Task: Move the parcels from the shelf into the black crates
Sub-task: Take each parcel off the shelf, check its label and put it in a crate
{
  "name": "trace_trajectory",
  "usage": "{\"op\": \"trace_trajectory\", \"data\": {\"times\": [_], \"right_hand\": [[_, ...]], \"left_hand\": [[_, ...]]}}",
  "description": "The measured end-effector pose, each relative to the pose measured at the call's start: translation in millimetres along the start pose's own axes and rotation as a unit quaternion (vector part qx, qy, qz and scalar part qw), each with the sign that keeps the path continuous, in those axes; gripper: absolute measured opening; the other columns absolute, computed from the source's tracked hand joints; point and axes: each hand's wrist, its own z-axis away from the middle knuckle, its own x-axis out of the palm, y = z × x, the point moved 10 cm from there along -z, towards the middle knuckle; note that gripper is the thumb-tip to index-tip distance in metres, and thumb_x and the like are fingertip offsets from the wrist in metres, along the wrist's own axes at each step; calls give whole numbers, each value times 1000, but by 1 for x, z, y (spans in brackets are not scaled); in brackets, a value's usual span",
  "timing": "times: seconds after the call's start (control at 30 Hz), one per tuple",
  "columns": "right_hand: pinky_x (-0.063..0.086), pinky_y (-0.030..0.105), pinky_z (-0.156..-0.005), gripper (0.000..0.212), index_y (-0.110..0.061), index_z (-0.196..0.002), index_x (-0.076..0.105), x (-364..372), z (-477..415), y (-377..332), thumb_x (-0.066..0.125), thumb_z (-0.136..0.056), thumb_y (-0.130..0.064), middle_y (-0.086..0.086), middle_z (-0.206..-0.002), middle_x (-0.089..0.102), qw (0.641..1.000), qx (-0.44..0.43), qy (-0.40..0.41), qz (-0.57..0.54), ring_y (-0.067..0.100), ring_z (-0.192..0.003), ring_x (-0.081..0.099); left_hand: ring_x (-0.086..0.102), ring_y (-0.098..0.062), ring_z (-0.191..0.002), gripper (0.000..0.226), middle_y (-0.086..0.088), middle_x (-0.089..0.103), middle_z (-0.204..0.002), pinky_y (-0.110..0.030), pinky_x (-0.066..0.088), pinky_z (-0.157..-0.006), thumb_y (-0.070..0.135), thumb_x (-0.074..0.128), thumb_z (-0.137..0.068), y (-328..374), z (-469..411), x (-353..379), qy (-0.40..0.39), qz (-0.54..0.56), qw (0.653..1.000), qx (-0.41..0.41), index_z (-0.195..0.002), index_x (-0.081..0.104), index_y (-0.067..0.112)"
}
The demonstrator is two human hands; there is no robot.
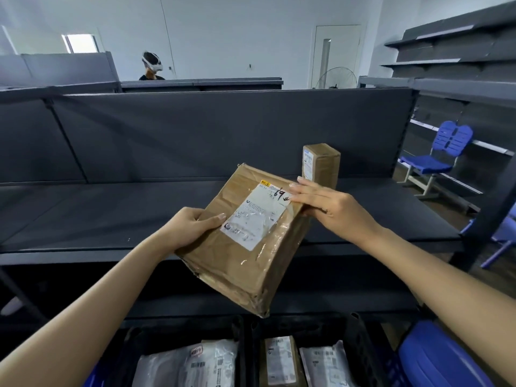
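Grey shelf (111,219), white walls, left hand (192,224) and right hand (332,208) fingers gripping cardboard parcel (248,241)

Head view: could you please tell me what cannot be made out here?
- Shipping label text on the held box: blurred, too small.
- Black crates: cut off by the bottom edge; depth and remaining room unseen.
- Small box on the shelf: base hidden by the right hand.
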Motion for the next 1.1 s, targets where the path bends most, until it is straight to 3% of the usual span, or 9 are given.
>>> {"op": "trace_trajectory", "data": {"times": [0.1, 0.2, 0.27, 0.33, 0.4, 0.47, 0.6, 0.77, 1.1], "right_hand": [[34, 34, -112, 66, -17, -141, 44, 5, 12, 4, 70, -82, -2, -4, -148, 40, 994, 102, 34, -3, 10, -139, 33], [28, 21, -110, 70, -20, -149, 28, 20, 36, 6, 65, -89, -26, -4, -152, 33, 957, 273, 57, -83, 8, -139, 30], [33, 11, -97, 57, -23, -145, 36, 39, 57, -2, 54, -94, -38, -11, -138, 51, 916, 367, 52, -156, 9, -130, 43], [34, -4, -74, 43, -32, -132, 53, 59, 73, -20, 44, -95, -50, -34, -101, 62, 874, 416, 38, -248, -7, -105, 57], [33, -8, -62, 35, -45, -112, 61, 72, 81, -36, 40, -90, -63, -45, -73, 58, 856, 421, 18, -301, -24, -79, 54], [36, -5, -58, 26, -46, -99, 61, 78, 83, -48, 49, -85, -64, -42, -73, 62, 853, 413, 2, -319, -24, -73, 56], [42, 2, -56, 19, -34, -101, 65, 81, 88, -48, 65, -85, -43, -22, -80, 72, 839, 432, 16, -331, -9, -73, 65], [48, 16, -64, 7, -33, -94, 69, 85, 95, -47, 65, -88, -34, -18, -79, 73, 818, 445, 37, -364, 2, -71, 69], [39, 5, -52, 7, -36, -90, 67, 82, 96, -49, 61, -91, -32, -24, -61, 65, 838, 428, 39, -335, -8, -57, 59]], "left_hand": [[72, -14, -74, 33, 3, 76, -77, -21, 53, -59, 50, 70, -79, -11, 19, 4, 46, 44, 998, -14, -76, 74, 17], [70, -19, -77, 33, -1, 75, -80, -29, 54, -67, 48, 68, -82, -19, 36, 5, 107, 77, 991, -21, -80, 73, 15], [68, -22, -76, 37, -3, 73, -78, -32, 52, -67, 48, 66, -83, -22, 47, 5, 152, 77, 985, -19, -77, 72, 12], [67, -23, -74, 40, -4, 72, -75, -34, 51, -67, 49, 64, -84, -22, 60, 6, 198, 61, 978, -14, -75, 69, 10], [66, -21, -72, 38, -2, 70, -71, -35, 51, -67, 49, 62, -84, -22, 74, 9, 227, 51, 973, -5, -73, 67, 13], [65, -19, -69, 37, 1, 68, -67, -32, 48, -60, 49, 61, -85, -21, 87, 11, 249, 36, 968, 7, -70, 65, 16], [61, -9, -60, 38, 11, 62, -55, -27, 37, -51, 50, 60, -85, -15, 106, 14, 281, 5, 959, 26, -59, 58, 23], [62, 0, -60, 28, 22, 66, -58, -24, 41, -52, 52, 60, -85, -13, 119, 21, 279, 19, 959, 45, -65, 62, 32], [63, 7, -65, 17, 26, 68, -68, -23, 45, -55, 51, 61, -85, -19, 128, 27, 251, 44, 966, 48, -73, 65, 39]]}}
